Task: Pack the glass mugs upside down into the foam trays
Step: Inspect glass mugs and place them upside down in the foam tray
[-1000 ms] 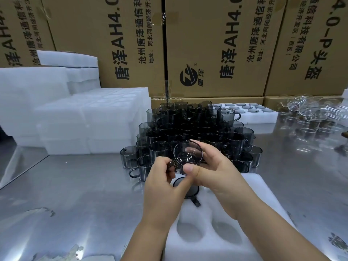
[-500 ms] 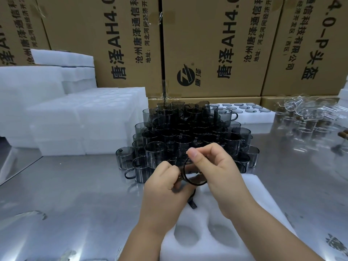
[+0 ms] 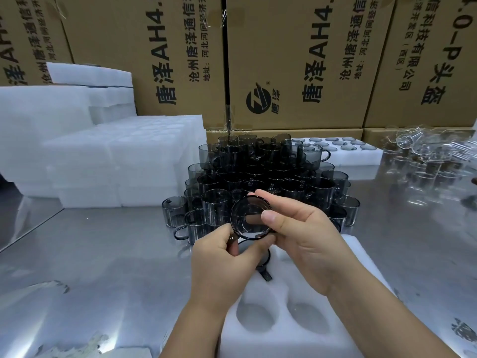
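Observation:
A smoky grey glass mug (image 3: 249, 219) is held in both hands above the far end of a white foam tray (image 3: 304, 339), its round base turned toward me. My right hand (image 3: 303, 240) grips its body, thumb on the base. My left hand (image 3: 222, 259) pinches the mug's lower left side, where the handle seems to be. Just below, another grey mug (image 3: 264, 266) sits upside down in a tray pocket, its handle pointing toward me. Two empty round pockets (image 3: 280, 315) lie nearer me. A stacked pile of grey mugs (image 3: 258, 174) stands behind.
Stacks of white foam trays (image 3: 124, 161) stand at the left. A filled foam tray (image 3: 346, 151) lies behind the pile. Clear glassware (image 3: 428, 161) is heaped at the right. Cardboard boxes (image 3: 296, 60) wall off the back of the steel table (image 3: 90, 254).
The mug was turned in my hands from mouth facing me to base facing me, dipping toward the tray and rising a little. Both hands stayed on it.

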